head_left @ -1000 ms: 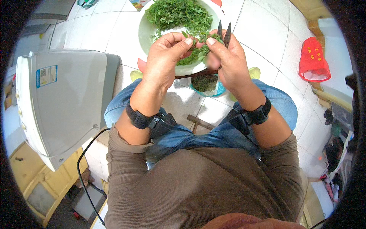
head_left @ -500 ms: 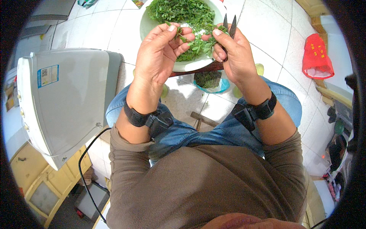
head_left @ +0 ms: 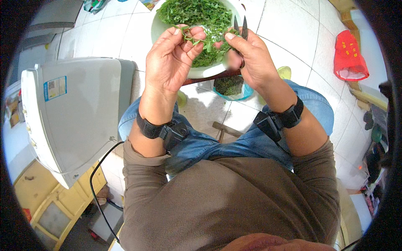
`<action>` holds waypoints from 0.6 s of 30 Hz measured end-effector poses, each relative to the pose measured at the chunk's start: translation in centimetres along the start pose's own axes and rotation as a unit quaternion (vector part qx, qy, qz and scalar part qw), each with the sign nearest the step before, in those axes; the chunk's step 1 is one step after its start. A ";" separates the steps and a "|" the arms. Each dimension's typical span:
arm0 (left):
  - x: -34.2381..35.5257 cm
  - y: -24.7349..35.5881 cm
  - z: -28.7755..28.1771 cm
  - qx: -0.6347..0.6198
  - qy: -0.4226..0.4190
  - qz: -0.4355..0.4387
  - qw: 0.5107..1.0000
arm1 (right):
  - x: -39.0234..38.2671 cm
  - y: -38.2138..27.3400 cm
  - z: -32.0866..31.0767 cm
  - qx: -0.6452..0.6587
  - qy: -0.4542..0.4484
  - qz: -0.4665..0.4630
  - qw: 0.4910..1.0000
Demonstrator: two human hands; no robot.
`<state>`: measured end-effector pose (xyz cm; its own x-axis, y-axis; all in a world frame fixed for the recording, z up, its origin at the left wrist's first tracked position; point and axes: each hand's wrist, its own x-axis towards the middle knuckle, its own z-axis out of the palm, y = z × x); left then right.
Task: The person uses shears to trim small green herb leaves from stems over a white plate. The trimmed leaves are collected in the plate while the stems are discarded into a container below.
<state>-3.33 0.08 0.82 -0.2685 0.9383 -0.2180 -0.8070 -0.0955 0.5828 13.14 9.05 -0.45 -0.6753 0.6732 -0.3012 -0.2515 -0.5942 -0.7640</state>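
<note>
Over a pale round basin (head_left: pixel 157 29) heaped with leafy greens (head_left: pixel 193 11), my left hand (head_left: pixel 169 58) is raised palm up, pinching a small green sprig (head_left: pixel 189 37) between its fingers. Just right of it, my right hand (head_left: pixel 255 58) grips black scissors (head_left: pixel 244 26), blades pointing away from me, with green stems (head_left: pixel 226 35) at its thumb and fingertips; part of that hand is blurred. Below the basin's dark wooden support (head_left: pixel 209 76) stands a light blue plastic bag (head_left: pixel 243 94) containing dark green bits (head_left: pixel 226 85).
A white appliance (head_left: pixel 77 119) with a black cord stands at my left, above yellow cabinet doors (head_left: pixel 56 201). A red bag (head_left: pixel 348 54) lies at the right beside a pale wall. A wooden T-shaped piece (head_left: pixel 224 130) is between my legs on the tiles (head_left: pixel 284 29). Clutter lines the right edge.
My hands have risen toward the far side of the basin and moved apart. My left hand has shifted left and turned its palm upward with the sprig. The scissors stay in my right hand.
</note>
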 end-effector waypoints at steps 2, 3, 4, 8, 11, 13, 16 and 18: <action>0.1 0.0 -0.1 -0.007 -0.001 -0.001 1.000 | -0.1 0.1 0.1 0.012 -0.012 0.015 1.000; 0.1 0.0 -0.2 -0.003 0.002 -0.004 1.000 | -0.1 0.1 0.1 0.018 -0.019 0.020 0.999; 0.1 0.0 -0.2 0.000 0.005 -0.006 1.000 | -0.2 0.1 0.1 0.024 -0.026 0.025 0.999; 0.2 -0.1 -0.4 0.018 0.044 0.000 0.999 | -0.4 -0.4 -0.1 0.060 -0.049 0.038 0.996; 0.3 -0.2 -0.5 0.042 0.075 0.003 0.996 | -0.4 -0.6 -0.1 0.047 -0.045 0.022 0.998; 0.3 -0.2 -0.6 0.038 0.057 0.002 0.998 | -0.4 -0.5 0.0 0.054 -0.042 0.015 0.998; 0.3 -0.3 -0.8 0.041 0.052 0.001 0.998 | -0.4 -0.4 0.0 0.065 -0.035 0.014 0.997; 0.3 -0.3 -0.8 0.049 0.056 0.003 0.997 | -0.3 -0.4 0.0 0.070 -0.037 0.012 0.997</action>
<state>-3.58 0.16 -0.03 -0.3343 0.8940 -0.2983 -0.7515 -0.0619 0.6569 13.50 9.09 -0.02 -0.7301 0.6266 -0.2724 -0.3251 -0.6693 -0.6681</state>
